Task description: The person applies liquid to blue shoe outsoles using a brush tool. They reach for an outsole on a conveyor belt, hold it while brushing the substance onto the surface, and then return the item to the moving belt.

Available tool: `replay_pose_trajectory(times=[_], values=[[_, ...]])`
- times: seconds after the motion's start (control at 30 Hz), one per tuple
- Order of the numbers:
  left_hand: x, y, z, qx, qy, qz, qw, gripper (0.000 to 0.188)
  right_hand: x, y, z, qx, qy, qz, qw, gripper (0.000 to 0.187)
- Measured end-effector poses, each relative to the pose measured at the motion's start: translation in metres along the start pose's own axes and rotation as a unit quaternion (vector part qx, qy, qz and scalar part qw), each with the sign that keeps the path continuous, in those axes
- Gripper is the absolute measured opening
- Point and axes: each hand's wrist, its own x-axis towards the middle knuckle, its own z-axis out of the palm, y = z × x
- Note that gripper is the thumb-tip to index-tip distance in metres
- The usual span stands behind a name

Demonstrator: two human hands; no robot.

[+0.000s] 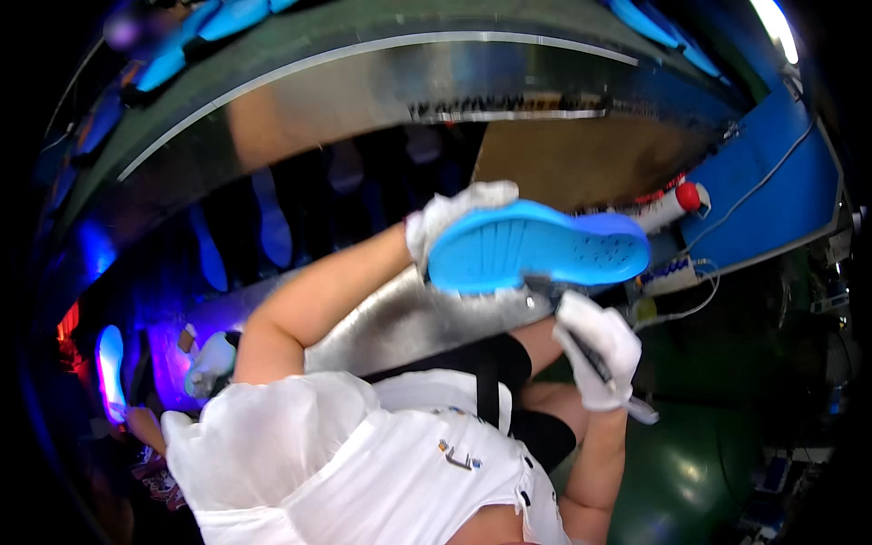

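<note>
My left hand (461, 211), in a white glove, grips a bright blue shoe sole (509, 250) along its far left edge. The sole lies tilted in the air, with grooves at its left part and small dark specks at its right part. My right hand (601, 350), also gloved in white, is closed around a slim brush-like tool. Its dark head (542, 287) is at the sole's near edge, and whether it touches cannot be made out. A pale handle end (643, 411) sticks out below the right hand.
Beyond my hands runs a curved green conveyor belt (363, 50) with a metal side, carrying blue soles (234, 18). More soles (272, 218) show dimly below it. A red-capped white bottle (672, 204) is by a blue panel (763, 173). At left, another person's hand (143, 427) is near a lit sole (111, 372).
</note>
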Motion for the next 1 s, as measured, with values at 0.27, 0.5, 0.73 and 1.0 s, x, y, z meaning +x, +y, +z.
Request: replay_pose_trajectory(times=[0.27, 0.5, 0.73, 1.0], values=[[0.007, 0.100, 0.066, -0.288, -0.159, 0.194, 0.924, 0.088, -0.018, -0.033, -0.005, 0.253, 0.223, 0.119, 0.934, 0.033], [0.049, 0.158, 0.122, 0.002, -0.049, 0.130, 0.990, 0.064, -0.041, -0.020, 0.012, 0.265, 0.225, 0.169, 0.922, 0.034], [-0.010, 0.273, 0.037, 0.871, 0.371, 0.064, 0.315, 0.031, -0.038, -0.030, 0.020, 0.297, 0.195, 0.206, 0.912, 0.029], [-0.053, 0.241, 0.032, 0.738, 0.396, 0.211, 0.504, 0.030, -0.049, -0.021, 0.023, 0.242, 0.214, 0.253, 0.912, 0.028]])
